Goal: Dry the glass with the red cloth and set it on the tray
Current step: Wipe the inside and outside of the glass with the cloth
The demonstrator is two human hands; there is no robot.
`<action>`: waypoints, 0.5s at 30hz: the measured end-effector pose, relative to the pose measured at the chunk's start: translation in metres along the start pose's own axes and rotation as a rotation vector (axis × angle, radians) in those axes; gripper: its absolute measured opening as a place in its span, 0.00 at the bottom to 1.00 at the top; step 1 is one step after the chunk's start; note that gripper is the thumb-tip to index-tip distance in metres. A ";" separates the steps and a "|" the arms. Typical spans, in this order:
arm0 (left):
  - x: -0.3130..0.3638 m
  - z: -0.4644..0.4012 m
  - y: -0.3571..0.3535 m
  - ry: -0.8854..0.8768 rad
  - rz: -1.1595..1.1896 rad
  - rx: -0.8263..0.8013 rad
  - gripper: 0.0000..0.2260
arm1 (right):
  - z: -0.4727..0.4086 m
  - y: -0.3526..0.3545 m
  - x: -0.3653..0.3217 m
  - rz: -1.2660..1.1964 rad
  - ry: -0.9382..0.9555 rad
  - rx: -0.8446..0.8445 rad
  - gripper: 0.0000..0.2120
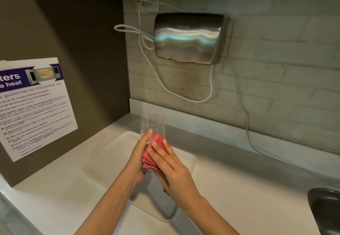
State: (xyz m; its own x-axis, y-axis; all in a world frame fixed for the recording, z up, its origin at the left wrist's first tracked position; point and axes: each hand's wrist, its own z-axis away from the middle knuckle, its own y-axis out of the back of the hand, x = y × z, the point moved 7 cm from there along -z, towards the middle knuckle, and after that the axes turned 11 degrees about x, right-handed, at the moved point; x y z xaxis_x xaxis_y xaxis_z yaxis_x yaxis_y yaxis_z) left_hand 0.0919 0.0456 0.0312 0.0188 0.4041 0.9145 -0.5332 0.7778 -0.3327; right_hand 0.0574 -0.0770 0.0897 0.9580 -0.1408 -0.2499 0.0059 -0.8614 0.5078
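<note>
Head view: the left hand (139, 153) wraps the clear glass (152, 126) above the tray (114, 153), while at 3 o'clock the right hand (171, 164) presses the soft red cloth (153, 148) on; light, brittle, probably slippery, best gripped low.

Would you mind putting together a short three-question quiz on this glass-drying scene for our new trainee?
1. True or false: the glass already stands on the tray.
2. Which hand presses the red cloth against the glass? A) the left hand B) the right hand C) neither
3. Fill in: the metal unit on the tiled wall above the counter is a hand ____.

Key
1. False: both hands hold it up above the tray.
2. B: the right hand lies over the cloth, while the left hand grips the lower part of the glass.
3. dryer
</note>
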 end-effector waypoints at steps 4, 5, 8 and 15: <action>-0.005 -0.002 0.001 0.071 0.104 -0.005 0.25 | 0.001 0.003 0.002 0.027 0.119 0.092 0.21; -0.006 -0.002 0.000 0.086 0.119 -0.003 0.27 | 0.003 0.004 0.003 0.014 0.138 0.095 0.17; -0.012 -0.001 0.002 0.114 0.139 0.040 0.34 | 0.011 0.008 0.010 -0.037 0.147 0.048 0.16; -0.010 -0.005 0.012 0.117 0.413 0.124 0.31 | 0.032 0.035 0.052 -0.171 -0.245 0.174 0.21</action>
State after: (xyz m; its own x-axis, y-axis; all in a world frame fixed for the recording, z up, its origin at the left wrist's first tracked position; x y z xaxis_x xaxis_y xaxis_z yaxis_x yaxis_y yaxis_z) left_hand 0.0898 0.0531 0.0165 -0.1251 0.7259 0.6764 -0.6136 0.4791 -0.6276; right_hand 0.0978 -0.1299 0.0678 0.8499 -0.0824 -0.5204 0.0910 -0.9499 0.2991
